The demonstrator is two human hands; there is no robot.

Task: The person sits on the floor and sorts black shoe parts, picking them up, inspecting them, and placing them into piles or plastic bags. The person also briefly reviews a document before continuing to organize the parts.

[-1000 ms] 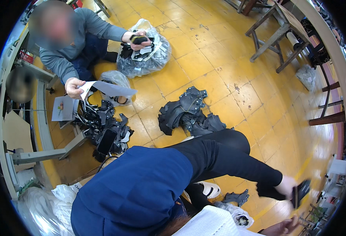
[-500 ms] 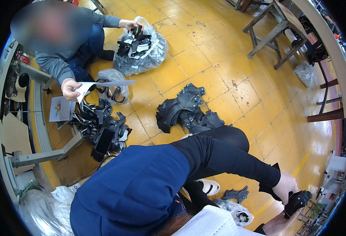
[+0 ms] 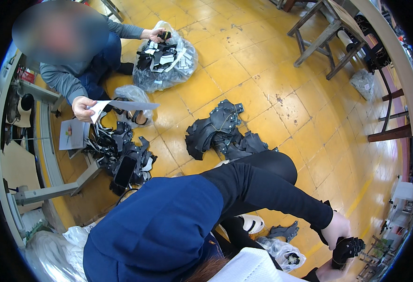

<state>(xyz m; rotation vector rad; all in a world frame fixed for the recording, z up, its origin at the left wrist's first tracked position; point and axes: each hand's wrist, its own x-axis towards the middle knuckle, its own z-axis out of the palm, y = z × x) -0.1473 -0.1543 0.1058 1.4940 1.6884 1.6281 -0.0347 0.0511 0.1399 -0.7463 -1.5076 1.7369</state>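
Note:
My left hand [image 3: 336,229], in a long black sleeve, reaches across to the right side and grips a bundle of black cut pieces [image 3: 343,253]. The pieces are stacked together, with notched ends at the right and a thin string around them. My right hand [image 3: 331,271] is below, at the lower edge, with its fingers around the underside of the same bundle; part of it is hidden. Under my arms, a few loose grey-black cut pieces [image 3: 284,231] lie on the floor beside a clear plastic bag [image 3: 281,253] with small dark pieces inside.
A seated co-worker holds a white sheet [image 3: 126,105] and a small dark item above an open plastic bag [image 3: 166,77] of cut pieces. Black pieces [image 3: 225,131] lie heaped mid-floor. A phone [image 3: 125,171] rests on another heap. A wooden stool [image 3: 326,42] stands at upper right.
Both hands and the bundle have shifted slightly left and down, and the bundle has turned a little. The co-worker's hand above the bag has moved slightly.

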